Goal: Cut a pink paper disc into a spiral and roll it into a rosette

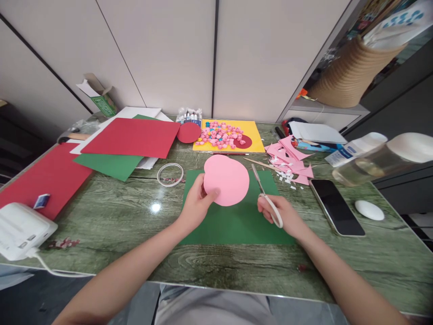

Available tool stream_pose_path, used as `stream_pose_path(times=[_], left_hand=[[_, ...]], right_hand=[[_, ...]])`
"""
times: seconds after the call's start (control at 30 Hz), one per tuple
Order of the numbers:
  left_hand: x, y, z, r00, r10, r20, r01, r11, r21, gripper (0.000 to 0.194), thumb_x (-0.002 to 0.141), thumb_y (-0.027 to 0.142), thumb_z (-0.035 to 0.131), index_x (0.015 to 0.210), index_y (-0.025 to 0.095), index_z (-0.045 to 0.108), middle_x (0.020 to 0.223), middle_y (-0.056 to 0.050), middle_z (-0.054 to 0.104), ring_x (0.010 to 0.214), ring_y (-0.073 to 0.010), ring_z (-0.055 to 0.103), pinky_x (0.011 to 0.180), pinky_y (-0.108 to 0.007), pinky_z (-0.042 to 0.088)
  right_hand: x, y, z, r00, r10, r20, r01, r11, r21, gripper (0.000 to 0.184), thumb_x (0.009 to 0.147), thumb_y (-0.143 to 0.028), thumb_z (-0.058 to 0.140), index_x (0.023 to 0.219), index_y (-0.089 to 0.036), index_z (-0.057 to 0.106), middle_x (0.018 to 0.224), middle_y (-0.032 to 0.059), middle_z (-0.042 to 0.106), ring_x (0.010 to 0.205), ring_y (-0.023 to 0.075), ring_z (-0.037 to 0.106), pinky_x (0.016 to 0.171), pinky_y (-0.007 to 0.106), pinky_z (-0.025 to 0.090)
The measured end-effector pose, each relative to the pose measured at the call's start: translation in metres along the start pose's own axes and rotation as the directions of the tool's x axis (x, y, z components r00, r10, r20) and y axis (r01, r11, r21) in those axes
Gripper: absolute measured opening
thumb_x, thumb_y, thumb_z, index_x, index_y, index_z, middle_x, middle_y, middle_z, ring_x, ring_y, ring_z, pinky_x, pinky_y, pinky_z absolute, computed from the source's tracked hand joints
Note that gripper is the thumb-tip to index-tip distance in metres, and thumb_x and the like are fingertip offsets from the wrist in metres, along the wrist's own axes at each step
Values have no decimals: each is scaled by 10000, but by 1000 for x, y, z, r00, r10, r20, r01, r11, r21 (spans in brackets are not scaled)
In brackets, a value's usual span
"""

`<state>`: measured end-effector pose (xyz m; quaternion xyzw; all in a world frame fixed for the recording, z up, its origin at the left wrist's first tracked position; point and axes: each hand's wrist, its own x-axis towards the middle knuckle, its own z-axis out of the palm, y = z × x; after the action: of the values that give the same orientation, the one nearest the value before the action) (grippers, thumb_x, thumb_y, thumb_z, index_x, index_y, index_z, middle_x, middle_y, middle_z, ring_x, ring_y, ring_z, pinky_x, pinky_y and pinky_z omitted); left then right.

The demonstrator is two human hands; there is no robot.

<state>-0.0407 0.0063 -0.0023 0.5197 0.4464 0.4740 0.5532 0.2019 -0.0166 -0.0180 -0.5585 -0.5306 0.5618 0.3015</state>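
Observation:
Pinched between the thumb and fingers of my left hand [196, 202] is a rounded pink paper cutout [227, 180], its flat face toward me. My right hand [279, 212] grips a pair of scissors [274, 209] by the white handle, with the blades pointing up and away, a short gap to the right of the cutout. Both hands are above a green paper sheet [233, 225] lying on the table. Pink paper scraps [292, 158] and small white bits [286, 175] are scattered beyond my right hand.
Behind the hands, a yellow sheet [255, 131] carries many small pink balls [219, 135]. A tape roll [170, 175] and red paper [131, 135] lie left. A phone [336, 207], white mouse-like object [369, 210] and bottle [372, 164] are right. A white charger [25, 230] sits front left.

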Motion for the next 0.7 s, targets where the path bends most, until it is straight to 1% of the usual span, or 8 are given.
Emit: stream_pose_path(times=[0.13,0.23,0.27,0.37,0.43,0.47,0.6,0.7], left_hand=[[1,1,0,1000,-7,-18,7,1000,8,342,786,342,622,1062,174,510,1040,-51,574,976,-198,534,790,-271,454],[2,-1,0,1000,-8,-24,8,1000,4,346,783,343,626,1061,173,512,1047,-55,579,990,-204,536,805,-279,456],[2,-1,-1,1000,-8,-24,8,1000,-1,346,782,342,627,1061,172,511,1050,-55,580,993,-204,536,808,-280,456],[3,-3,-1,1000,-10,-24,10,1000,-6,346,778,339,630,1057,170,512,1047,-55,583,994,-205,537,805,-280,458],[3,-3,-1,1000,-16,-23,15,1000,-9,347,779,339,629,1058,170,513,1054,-57,583,999,-207,538,803,-281,459],[3,-3,0,1000,-20,-24,20,1000,-11,347,778,339,629,1058,171,513,1060,-58,583,1002,-209,538,802,-282,460],[3,-2,1,999,-29,-25,28,999,-20,339,775,335,633,1049,172,519,1052,-54,583,992,-205,537,797,-278,458],[3,-3,1,999,-21,-26,21,1000,-14,334,776,328,632,1049,170,523,1035,-50,579,977,-197,534,792,-270,454]], right_hand=[[12,-1,-25,996,-32,-80,48,977,208,446,855,-598,471,660,-199,503,495,-56,347,423,92,305,447,255,215],[21,-1,-51,994,-19,-105,56,929,365,474,876,-624,383,650,-218,477,516,-58,278,427,99,234,440,261,222],[23,0,-59,996,-6,-92,44,912,408,488,876,-634,366,648,-219,484,523,-54,275,435,104,243,440,264,238],[27,3,-77,999,23,-44,2,863,505,567,846,-712,296,788,-225,581,602,-6,403,526,146,381,493,295,357],[28,6,-81,999,30,-17,-16,838,545,586,825,-732,315,872,-228,609,639,7,447,564,157,415,526,314,404],[28,8,-82,1000,29,-11,-18,827,561,553,826,-716,350,877,-232,612,625,-2,435,550,150,402,521,308,409],[30,13,-77,1000,9,-24,8,788,615,365,868,-573,470,778,-241,591,533,-55,285,454,107,274,445,245,355],[30,11,-72,1000,7,-23,9,771,636,421,849,-624,460,830,-235,619,561,-44,337,482,107,327,468,250,390]])
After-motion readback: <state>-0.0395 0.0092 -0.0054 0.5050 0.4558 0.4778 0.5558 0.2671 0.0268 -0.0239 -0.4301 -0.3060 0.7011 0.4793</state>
